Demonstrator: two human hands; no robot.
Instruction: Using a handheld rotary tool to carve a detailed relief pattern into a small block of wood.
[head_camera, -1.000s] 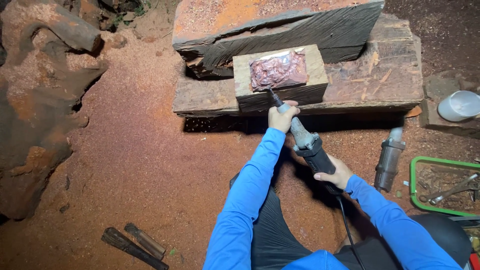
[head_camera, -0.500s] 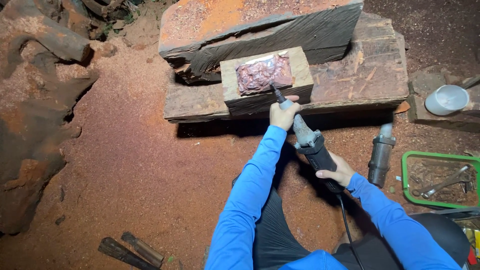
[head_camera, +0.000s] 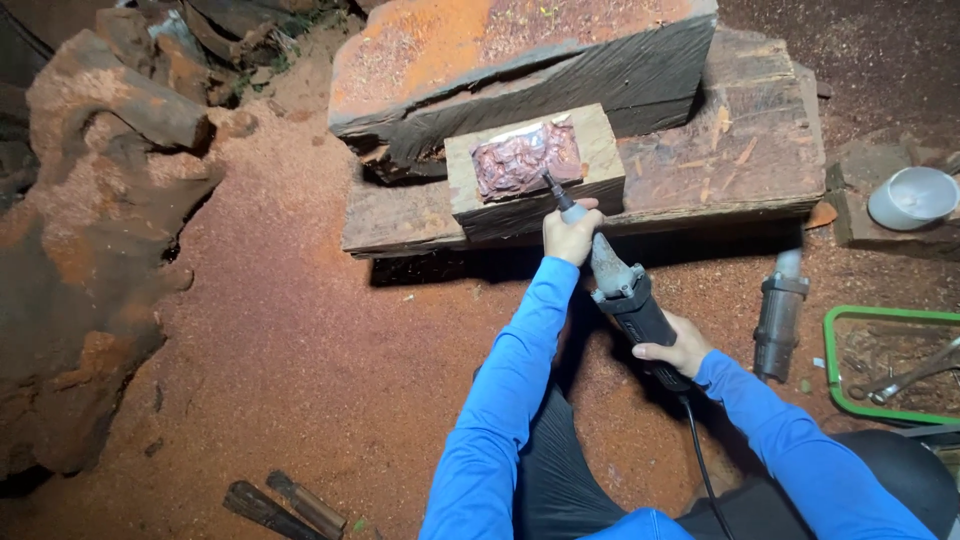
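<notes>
A pale wooden block (head_camera: 602, 158) rests on a dark timber slab (head_camera: 740, 150), and its top holds a reddish carved relief (head_camera: 522, 158). My left hand (head_camera: 570, 236) grips the front neck of a corded die grinder (head_camera: 628, 300), whose bit touches the carving's lower right edge. My right hand (head_camera: 682, 347) holds the grinder's black rear body. Both arms wear blue sleeves.
A second thick slab (head_camera: 520, 60) lies behind the block. Another power tool (head_camera: 778, 310) lies on the sawdust floor at right, beside a green tray (head_camera: 838, 360) with wrenches and a white cup (head_camera: 912, 197). Dark handles (head_camera: 285, 505) lie at bottom left; logs (head_camera: 90, 230) at left.
The view has shifted slightly, so the block sits lower left in frame. Both hands keep their grip on the grinder, with its bit still at the carving.
</notes>
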